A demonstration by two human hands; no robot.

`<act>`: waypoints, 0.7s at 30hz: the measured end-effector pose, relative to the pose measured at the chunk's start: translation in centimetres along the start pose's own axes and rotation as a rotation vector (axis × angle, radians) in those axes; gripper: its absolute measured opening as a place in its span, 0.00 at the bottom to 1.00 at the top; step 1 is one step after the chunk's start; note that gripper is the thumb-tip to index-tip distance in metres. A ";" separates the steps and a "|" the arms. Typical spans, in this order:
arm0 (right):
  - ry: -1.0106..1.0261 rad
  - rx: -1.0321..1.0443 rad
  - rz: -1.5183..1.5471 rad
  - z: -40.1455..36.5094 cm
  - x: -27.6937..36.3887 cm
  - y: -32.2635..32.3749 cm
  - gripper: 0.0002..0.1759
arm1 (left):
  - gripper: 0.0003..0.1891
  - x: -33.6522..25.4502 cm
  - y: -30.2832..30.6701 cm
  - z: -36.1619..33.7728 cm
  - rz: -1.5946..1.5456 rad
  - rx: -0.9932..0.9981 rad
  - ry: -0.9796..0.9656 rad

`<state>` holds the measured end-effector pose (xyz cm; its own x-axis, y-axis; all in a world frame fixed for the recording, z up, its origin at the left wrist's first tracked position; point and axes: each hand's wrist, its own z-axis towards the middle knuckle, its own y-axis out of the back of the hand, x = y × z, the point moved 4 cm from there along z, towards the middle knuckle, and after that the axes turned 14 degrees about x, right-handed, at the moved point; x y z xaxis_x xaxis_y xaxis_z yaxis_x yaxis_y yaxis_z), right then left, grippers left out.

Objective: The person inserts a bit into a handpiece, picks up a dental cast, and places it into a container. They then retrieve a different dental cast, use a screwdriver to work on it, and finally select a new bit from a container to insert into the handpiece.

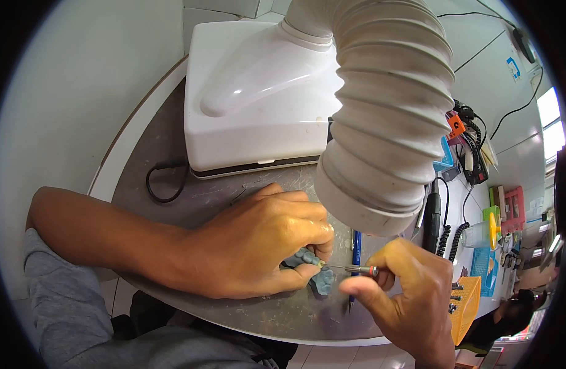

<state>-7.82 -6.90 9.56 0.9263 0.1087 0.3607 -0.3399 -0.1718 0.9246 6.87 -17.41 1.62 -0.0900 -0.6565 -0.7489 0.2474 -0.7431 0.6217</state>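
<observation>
My left hand [258, 246] is closed around a blue-grey dental model [323, 283] just above the grey tabletop. Its fingers and thumb hide much of the model, though several teeth show between them. In my right hand [415, 289] is a small metal screwdriver [357, 269] with a red ring, gripped near its back end by bent fingers. The thin shaft points left, and its tip meets a small yellowish spot on the model, or lies right beside it. Under the screwdriver, a blue pen [357, 246] lies on the table.
Behind my hands stands a white box-shaped unit [252, 138], its ribbed hose [394, 111] hanging low over the work. A black handpiece [432, 215] with coiled cord and an orange holder [469, 307] are at right. Another person [510, 313] is farther off.
</observation>
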 end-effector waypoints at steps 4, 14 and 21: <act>0.038 0.005 -0.046 0.0 -0.3 -0.6 0.15 | 0.09 0.0 0.0 0.0 -0.021 -0.005 -0.014; 0.124 -0.087 0.009 0.3 -0.1 -0.4 0.11 | 0.09 -0.1 0.1 0.1 0.035 -0.005 -0.008; -0.129 0.067 0.015 0.2 0.1 0.0 0.16 | 0.09 -0.1 0.2 0.1 0.021 0.024 0.005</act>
<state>-7.66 -7.09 9.59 0.9360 -0.0203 0.3515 -0.3460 -0.2379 0.9076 6.82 -17.51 1.79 -0.0804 -0.6718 -0.7364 0.2264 -0.7318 0.6429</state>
